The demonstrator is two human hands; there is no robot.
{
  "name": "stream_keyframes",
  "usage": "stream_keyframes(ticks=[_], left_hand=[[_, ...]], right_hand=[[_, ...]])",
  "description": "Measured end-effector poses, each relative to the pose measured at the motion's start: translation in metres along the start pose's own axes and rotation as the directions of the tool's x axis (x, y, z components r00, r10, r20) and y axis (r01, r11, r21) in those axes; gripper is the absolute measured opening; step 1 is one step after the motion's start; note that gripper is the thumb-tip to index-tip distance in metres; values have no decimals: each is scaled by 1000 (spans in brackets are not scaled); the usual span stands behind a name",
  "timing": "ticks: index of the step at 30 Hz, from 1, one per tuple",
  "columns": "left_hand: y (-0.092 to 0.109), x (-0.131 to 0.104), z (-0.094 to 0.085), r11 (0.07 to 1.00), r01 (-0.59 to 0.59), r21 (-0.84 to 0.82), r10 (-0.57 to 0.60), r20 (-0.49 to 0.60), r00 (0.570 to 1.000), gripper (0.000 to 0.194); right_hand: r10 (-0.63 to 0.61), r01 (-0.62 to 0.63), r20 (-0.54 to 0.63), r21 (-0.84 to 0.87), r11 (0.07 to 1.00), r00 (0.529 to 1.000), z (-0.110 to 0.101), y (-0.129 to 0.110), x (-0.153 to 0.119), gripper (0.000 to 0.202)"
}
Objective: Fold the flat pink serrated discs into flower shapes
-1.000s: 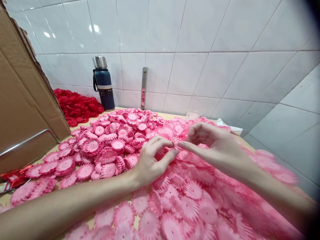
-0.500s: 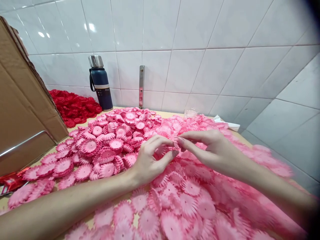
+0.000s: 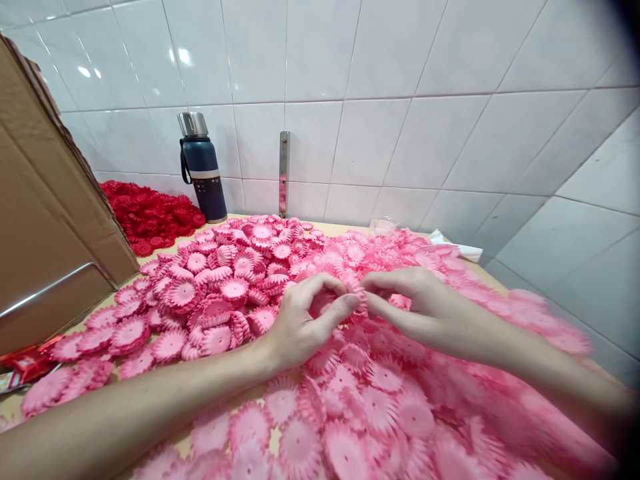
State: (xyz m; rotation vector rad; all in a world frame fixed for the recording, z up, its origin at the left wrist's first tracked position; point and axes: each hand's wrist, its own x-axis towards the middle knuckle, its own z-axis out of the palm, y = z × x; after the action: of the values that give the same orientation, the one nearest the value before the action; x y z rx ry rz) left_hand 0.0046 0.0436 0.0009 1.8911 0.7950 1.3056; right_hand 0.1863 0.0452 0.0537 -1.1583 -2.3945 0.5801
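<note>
Pink fringed discs with small centre holes lie heaped across the table, the curled, darker-edged ones [image 3: 220,290] at the left and paler, flatter ones [image 3: 345,453] in front. Over the middle of the heap, my left hand [image 3: 317,320] pinches a pink petal disc [image 3: 354,288] between thumb and fingers. My right hand [image 3: 407,300] meets it from the right, its thumb and fingertips closed at the disc's right edge. The fingertips partly hide the disc.
A cardboard box [image 3: 55,200] stands at the left, with a red packet [image 3: 30,363] below it. Behind are a red disc pile [image 3: 153,213], a dark blue bottle [image 3: 205,173] and a metal bracket [image 3: 284,173]. White paper [image 3: 467,252] lies at the back right.
The fingers of my right hand have shifted slightly right and down. My left thumb has moved up a little over the disc, and the view has shifted slightly.
</note>
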Motion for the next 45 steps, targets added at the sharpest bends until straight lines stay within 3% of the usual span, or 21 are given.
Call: stream_keyframes(ticks=[9, 23, 37, 45], left_hand=[[-4, 1, 0, 993, 7, 117, -6, -2, 1000, 22], [-5, 0, -1, 997, 52, 65, -53, 18, 998, 26], [-2, 0, -1, 997, 1, 83, -6, 66, 998, 22], [-4, 1, -1, 996, 2, 88, -9, 73, 997, 25]], right_hand=[[-40, 40, 5, -70, 997, 999, 3, 2, 0, 26], [7, -19, 59, 205, 978, 998, -4, -5, -2, 19], [-8, 2, 25, 205, 979, 1000, -7, -7, -1, 21], [11, -40, 100, 290, 956, 995, -13, -2, -2, 23]])
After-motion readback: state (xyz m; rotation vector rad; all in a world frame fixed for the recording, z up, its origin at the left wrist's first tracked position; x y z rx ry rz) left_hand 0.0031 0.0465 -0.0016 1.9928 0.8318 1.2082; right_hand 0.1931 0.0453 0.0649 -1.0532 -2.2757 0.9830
